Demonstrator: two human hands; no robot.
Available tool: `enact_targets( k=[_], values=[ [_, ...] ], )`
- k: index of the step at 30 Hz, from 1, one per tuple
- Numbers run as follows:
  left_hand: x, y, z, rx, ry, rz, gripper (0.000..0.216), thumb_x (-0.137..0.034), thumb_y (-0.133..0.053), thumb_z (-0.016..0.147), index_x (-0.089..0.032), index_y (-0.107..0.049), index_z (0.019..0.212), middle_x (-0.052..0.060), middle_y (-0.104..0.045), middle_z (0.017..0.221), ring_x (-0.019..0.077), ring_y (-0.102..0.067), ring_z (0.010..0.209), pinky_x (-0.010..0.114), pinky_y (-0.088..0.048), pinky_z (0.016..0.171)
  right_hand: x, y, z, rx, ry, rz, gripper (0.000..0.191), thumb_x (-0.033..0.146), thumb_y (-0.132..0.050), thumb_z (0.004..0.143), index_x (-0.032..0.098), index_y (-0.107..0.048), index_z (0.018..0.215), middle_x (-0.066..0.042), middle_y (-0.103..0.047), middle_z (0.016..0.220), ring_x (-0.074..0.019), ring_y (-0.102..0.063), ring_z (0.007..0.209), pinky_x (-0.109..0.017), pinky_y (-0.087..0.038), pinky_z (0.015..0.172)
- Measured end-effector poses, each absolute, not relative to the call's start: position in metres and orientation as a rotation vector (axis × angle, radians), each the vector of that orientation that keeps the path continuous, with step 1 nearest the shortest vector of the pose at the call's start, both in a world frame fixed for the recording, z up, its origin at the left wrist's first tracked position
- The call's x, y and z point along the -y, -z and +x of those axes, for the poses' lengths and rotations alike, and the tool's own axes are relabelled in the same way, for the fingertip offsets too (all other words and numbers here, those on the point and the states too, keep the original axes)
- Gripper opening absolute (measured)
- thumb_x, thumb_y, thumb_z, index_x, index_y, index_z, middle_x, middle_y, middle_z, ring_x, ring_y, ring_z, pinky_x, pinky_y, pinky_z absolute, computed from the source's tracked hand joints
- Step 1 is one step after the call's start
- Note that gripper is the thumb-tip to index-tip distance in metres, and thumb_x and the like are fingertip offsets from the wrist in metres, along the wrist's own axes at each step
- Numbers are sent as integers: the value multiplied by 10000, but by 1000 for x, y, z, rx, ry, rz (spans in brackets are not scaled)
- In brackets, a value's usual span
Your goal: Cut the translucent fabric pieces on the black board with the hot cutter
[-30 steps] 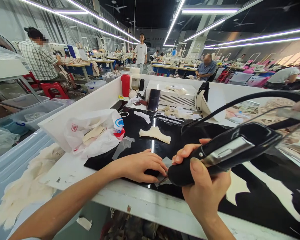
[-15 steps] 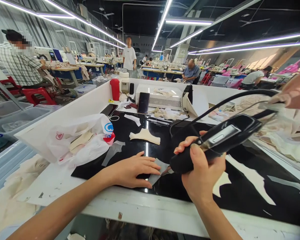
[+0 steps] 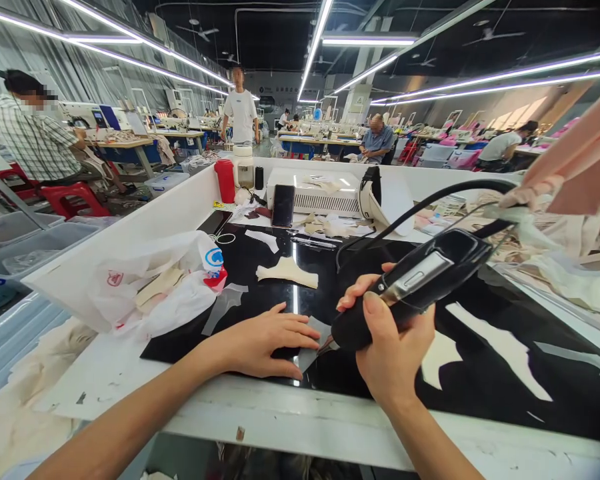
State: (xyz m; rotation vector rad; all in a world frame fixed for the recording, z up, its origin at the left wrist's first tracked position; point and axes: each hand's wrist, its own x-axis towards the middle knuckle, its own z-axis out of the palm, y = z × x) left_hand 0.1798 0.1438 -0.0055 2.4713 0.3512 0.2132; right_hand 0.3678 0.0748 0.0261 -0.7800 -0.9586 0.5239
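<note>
My left hand (image 3: 270, 340) lies flat with fingers spread, its fingertips pressing a small translucent sheet piece (image 3: 309, 360) on the glossy black board (image 3: 347, 377). Wrapped around a black corded hand tool (image 3: 433, 267) with a metal switch plate is my right hand (image 3: 393, 360). The tool's narrow metal tip points down-left and meets the sheet piece beside my left fingertips. Beyond my hands sits a cream cut piece (image 3: 287, 273). Another translucent piece (image 3: 225, 307) is left of it, and further cream pieces (image 3: 500, 353) lie to the right.
A white plastic bag (image 3: 155, 280) with scraps stands at left. Toward the back are a phone (image 3: 283, 205), a white vented box (image 3: 325, 200) and a red cup (image 3: 225, 181). The tool's cable (image 3: 420, 200) arches overhead. Fabric hangs at right; co-workers are beyond the low white wall.
The tool's rear end has swung left, while its tip stays close to my left fingertips. My left hand holds its place. The standing person in the background appears closer.
</note>
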Motion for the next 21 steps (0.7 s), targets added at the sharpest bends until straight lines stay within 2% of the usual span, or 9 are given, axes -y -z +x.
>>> enact_targets(
  k=[6,13,21],
  values=[
    [-144,8,180,-350,-221,2451,507,-408,-724,963,-292,-599,1440,107,-569,1534,310,-421,1513,653,-68,1275,-74,-26,367,977,-518,-785,359,301,-770,898,273,-559,1186,44,-668,856,-138,-624,657,-321,-541,652],
    [-144,5,182,-342,-209,2444,475,-428,-710,970,-289,-618,1415,99,-576,1529,325,-429,1504,677,-73,1265,-69,-29,360,919,-574,-759,404,307,-795,846,269,-557,1171,40,-650,833,-142,-620,639,-322,-541,619],
    [-144,5,182,-314,-206,2451,460,-409,-704,976,-277,-619,1408,93,-573,1531,323,-416,1509,675,-70,1269,-66,-31,355,909,-586,-783,400,295,-797,830,265,-566,1156,31,-647,827,-152,-619,665,-345,-549,647]
  ],
)
